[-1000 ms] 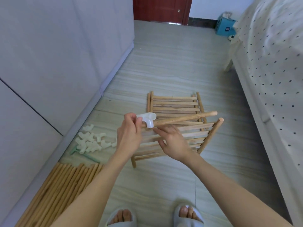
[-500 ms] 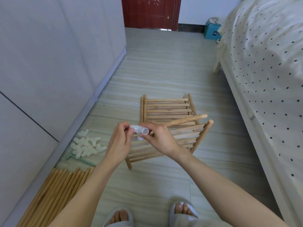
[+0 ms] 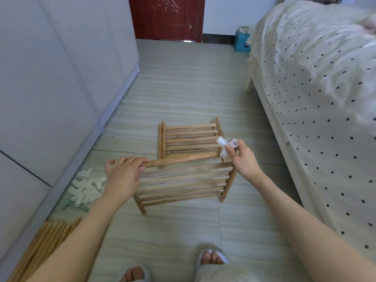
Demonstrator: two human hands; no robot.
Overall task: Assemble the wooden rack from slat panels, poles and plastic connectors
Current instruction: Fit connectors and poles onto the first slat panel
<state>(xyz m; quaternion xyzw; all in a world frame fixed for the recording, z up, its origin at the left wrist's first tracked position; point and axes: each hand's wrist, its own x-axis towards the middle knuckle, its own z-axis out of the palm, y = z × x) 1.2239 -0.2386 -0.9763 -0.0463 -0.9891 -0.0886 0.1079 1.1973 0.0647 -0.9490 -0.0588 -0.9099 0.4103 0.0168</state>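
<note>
Both hands hold one wooden pole (image 3: 179,160) level above the slat panels on the floor.

The left hand (image 3: 122,178) curls over the pole's left end, gripping it; the right hand (image 3: 243,159) pinches a white plastic connector (image 3: 226,146) fitted on the right end. Below, the near slat panel (image 3: 183,184) lies tilted, overlapping a stack of slat panels (image 3: 190,137). Loose connectors (image 3: 85,190) and a bundle of poles (image 3: 40,247) lie on the left by the wall.
</note>
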